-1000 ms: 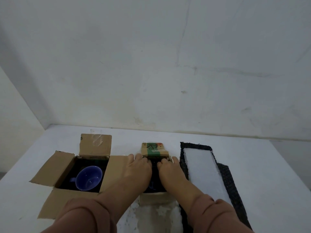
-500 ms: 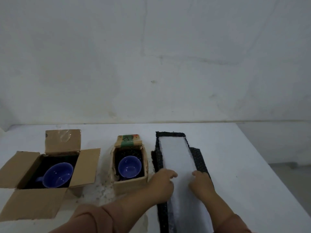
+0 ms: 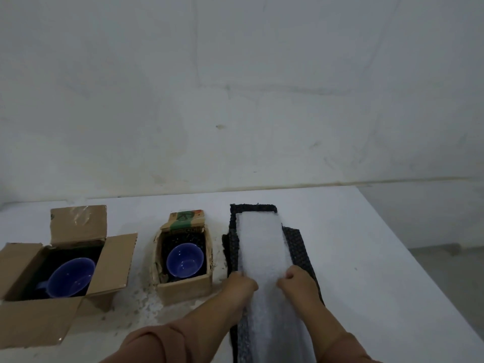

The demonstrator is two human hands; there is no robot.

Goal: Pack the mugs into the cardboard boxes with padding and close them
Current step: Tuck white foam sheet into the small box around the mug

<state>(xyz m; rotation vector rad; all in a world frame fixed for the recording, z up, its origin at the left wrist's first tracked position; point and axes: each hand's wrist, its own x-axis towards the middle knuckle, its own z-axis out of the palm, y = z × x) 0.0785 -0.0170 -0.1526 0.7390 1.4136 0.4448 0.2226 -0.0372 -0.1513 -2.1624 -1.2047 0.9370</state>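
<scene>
1. While it carries everything here, the table (image 3: 353,258) is white and reaches past the small box (image 3: 183,289) on every side.
2. Foam (image 3: 262,244), a long white strip, lies lengthwise just right of the small box. It rests on a dark mat (image 3: 297,241) that shows along its edges.
3. Big box (image 3: 23,318) sits left of the small box and apart from it, with its flaps spread open.
4. Small box is open on top, and its far flap, printed green and orange, stands up.
5. Left mug (image 3: 70,277), blue, sits in the big box on dark padding, mouth showing. Its handle points away from the small box.
6. Right mug (image 3: 185,260), blue, stands mouth up inside the small box, with dark padding around it.
7. Left hand (image 3: 242,284), just right of the small box's near corner, has its fingers curled round the foam's nearer edge, gripping it.
8. Right hand (image 3: 297,280), farther right of the small box, grips the foam's other edge with tightly curled fingers.
</scene>
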